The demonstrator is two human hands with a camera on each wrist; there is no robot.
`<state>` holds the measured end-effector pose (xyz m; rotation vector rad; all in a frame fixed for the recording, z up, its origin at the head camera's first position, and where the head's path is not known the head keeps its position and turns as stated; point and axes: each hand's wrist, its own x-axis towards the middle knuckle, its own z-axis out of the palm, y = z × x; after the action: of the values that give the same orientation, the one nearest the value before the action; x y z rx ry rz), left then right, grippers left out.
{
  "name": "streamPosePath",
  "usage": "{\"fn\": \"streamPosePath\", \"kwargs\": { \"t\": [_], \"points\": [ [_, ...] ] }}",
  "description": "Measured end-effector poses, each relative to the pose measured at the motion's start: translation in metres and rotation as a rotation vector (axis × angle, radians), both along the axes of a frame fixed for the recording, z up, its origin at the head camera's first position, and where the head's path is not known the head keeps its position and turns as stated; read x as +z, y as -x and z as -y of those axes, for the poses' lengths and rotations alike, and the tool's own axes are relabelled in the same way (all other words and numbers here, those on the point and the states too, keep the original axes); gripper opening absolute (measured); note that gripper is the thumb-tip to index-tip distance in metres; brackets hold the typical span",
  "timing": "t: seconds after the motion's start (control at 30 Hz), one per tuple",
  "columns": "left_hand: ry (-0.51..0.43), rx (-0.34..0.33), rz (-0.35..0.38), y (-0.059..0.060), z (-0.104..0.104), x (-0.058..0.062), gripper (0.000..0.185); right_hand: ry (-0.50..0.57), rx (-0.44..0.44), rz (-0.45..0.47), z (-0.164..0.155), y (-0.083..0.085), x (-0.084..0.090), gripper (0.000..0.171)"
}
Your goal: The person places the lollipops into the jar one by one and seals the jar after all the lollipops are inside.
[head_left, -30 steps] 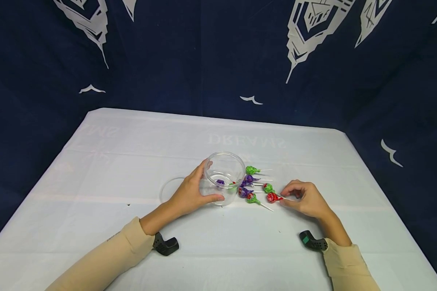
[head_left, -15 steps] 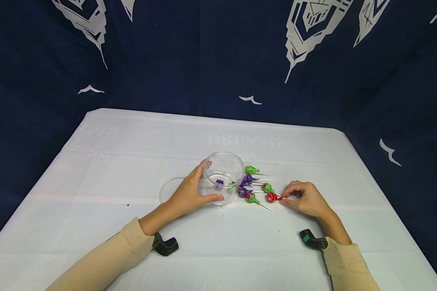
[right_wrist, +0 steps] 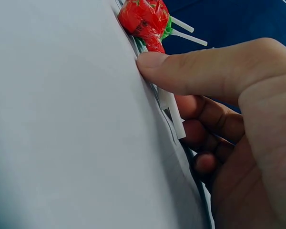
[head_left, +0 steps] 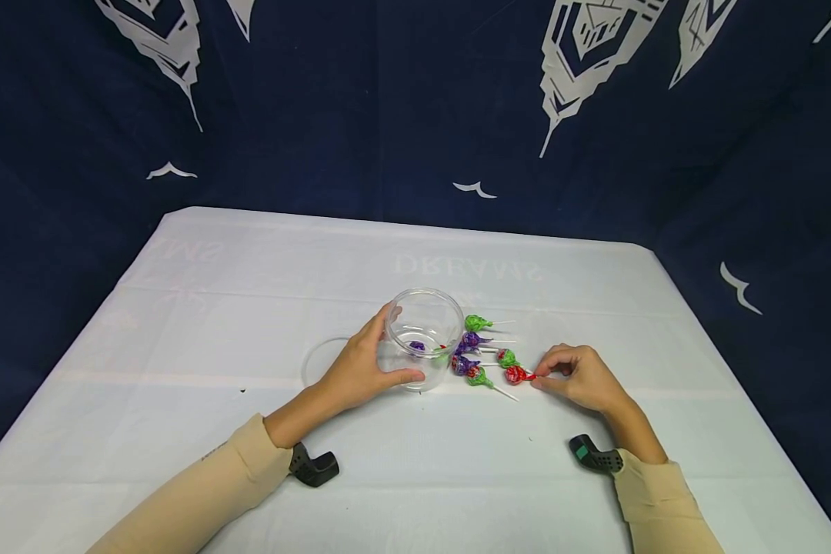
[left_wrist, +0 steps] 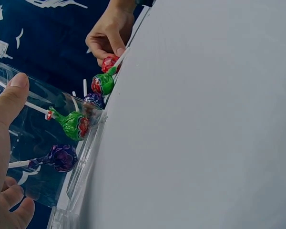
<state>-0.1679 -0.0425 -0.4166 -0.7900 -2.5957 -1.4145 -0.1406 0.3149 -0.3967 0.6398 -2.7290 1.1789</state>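
The left hand (head_left: 360, 369) holds the clear cup (head_left: 424, 335) from its left side. The thumb (head_left: 403, 376) lies along the near wall of the cup and the other fingers curve around the far wall, so the grip is wide, as wide as the cup itself. The cup stands upright on the white table (head_left: 249, 292), near the middle. Inside it lie a purple lollipop (head_left: 418, 347) and a green lollipop (left_wrist: 75, 124), both on the bottom with their sticks pointing up toward the wall.

The right hand (head_left: 582, 378) rests on the table to the right of the cup. Its grip is narrow: the thumb (right_wrist: 200, 71) presses down beside the white stick (right_wrist: 174, 112) of the red lollipop (head_left: 515, 375), and the curled fingers (right_wrist: 209, 119) are on the other side of the stick. The right wrist view shows the stick between thumb and fingers, and the red head lies on the table just past the thumb tip.

Between the cup and the right hand lies a small group of other lollipops on the table: a green one (head_left: 476, 322) at the far end, a purple one (head_left: 472, 340) next to it, and more green and purple ones close to the cup wall. A clear lid (head_left: 316, 362) lies flat on the table behind the left hand.
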Motion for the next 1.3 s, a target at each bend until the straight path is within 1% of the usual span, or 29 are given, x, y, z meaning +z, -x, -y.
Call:
{"fn": "streamPosePath", "kwargs": {
  "t": [0.07, 0.27, 0.4, 0.5, 0.63, 0.73, 0.83, 0.97, 1.1, 1.23, 1.3],
  "points": [
    [0.000, 0.002, 0.005, 0.000, 0.000, 0.000, 0.110, 0.009, 0.004, -0.001, -0.002, 0.002, -0.004, 0.026],
    [-0.003, 0.003, 0.004, -0.001, 0.000, 0.001, 0.110, 0.006, -0.005, -0.001, -0.018, 0.013, -0.027, 0.029],
    [-0.005, 0.003, 0.002, -0.001, 0.000, 0.002, 0.110, 0.009, 0.000, 0.009, -0.021, 0.014, -0.030, 0.030],
    [-0.004, 0.001, 0.003, -0.001, -0.001, 0.001, 0.110, 0.006, 0.004, 0.006, -0.019, 0.012, -0.027, 0.025],
    [-0.002, 0.004, 0.004, -0.001, -0.001, 0.001, 0.110, -0.017, 0.007, 0.001, -0.009, 0.005, -0.014, 0.014],
    [0.000, 0.006, 0.005, -0.001, -0.001, 0.001, 0.110, -0.032, -0.003, 0.012, -0.001, -0.001, -0.001, 0.011],
    [0.003, 0.009, 0.009, 0.000, -0.001, 0.000, 0.111, -0.038, -0.011, 0.020, 0.002, -0.003, 0.005, 0.011],
    [0.003, 0.010, 0.012, 0.000, -0.001, 0.000, 0.111, -0.029, -0.008, 0.021, 0.002, -0.003, 0.006, 0.010],
    [0.000, 0.008, 0.012, 0.000, -0.001, 0.001, 0.111, -0.015, -0.009, 0.028, 0.000, -0.003, 0.005, 0.015],
    [-0.001, 0.008, 0.017, -0.001, -0.001, 0.001, 0.111, -0.009, -0.018, 0.036, 0.001, -0.003, 0.004, 0.009],
    [0.000, 0.007, 0.018, -0.001, -0.001, 0.001, 0.110, -0.006, -0.025, 0.037, 0.001, -0.003, 0.004, 0.010]
  ]
}}
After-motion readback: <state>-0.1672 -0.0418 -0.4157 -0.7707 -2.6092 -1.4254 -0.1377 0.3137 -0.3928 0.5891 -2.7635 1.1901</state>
